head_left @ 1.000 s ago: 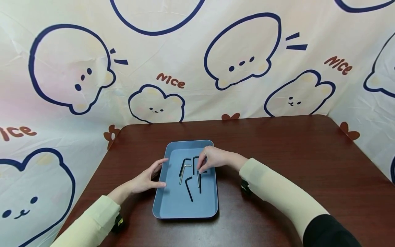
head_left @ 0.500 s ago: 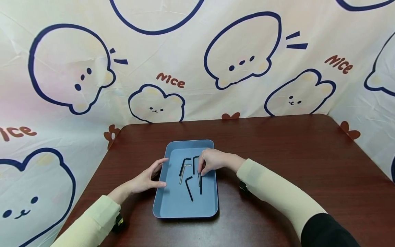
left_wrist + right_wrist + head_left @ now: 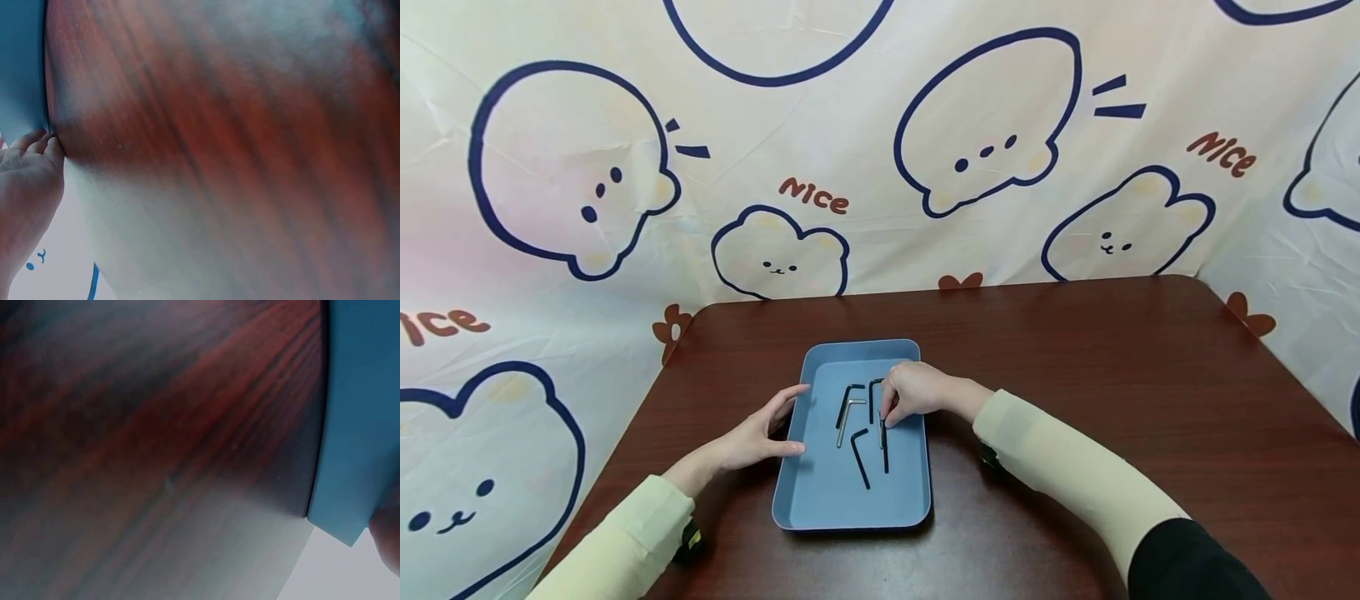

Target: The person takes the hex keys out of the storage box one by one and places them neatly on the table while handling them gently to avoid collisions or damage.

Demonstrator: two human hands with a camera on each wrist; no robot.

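A blue tray (image 3: 827,500) holds several L-shaped hex keys. My left hand (image 3: 748,437) rests against the tray's left rim with thumb and fingers spread; in the left wrist view the hand (image 3: 31,175) touches the tray's side (image 3: 24,69). Over the tray's right part, the fingers of my right hand (image 3: 917,392) pinch the upper end of a hex key; a black key (image 3: 886,454) and a silver one lie close together there, and which is pinched I cannot tell. Left of them are a black key (image 3: 861,462), a silver key (image 3: 842,427) and others.
The brown wooden table (image 3: 1075,358) extends around the tray. Behind it hangs a pale cloth (image 3: 865,150) with cartoon figures, which also runs along the left and right sides.
My right hand has shifted slightly down, and the black and silver keys under its fingers have changed their angle a little. My left hand has stayed at the rim.
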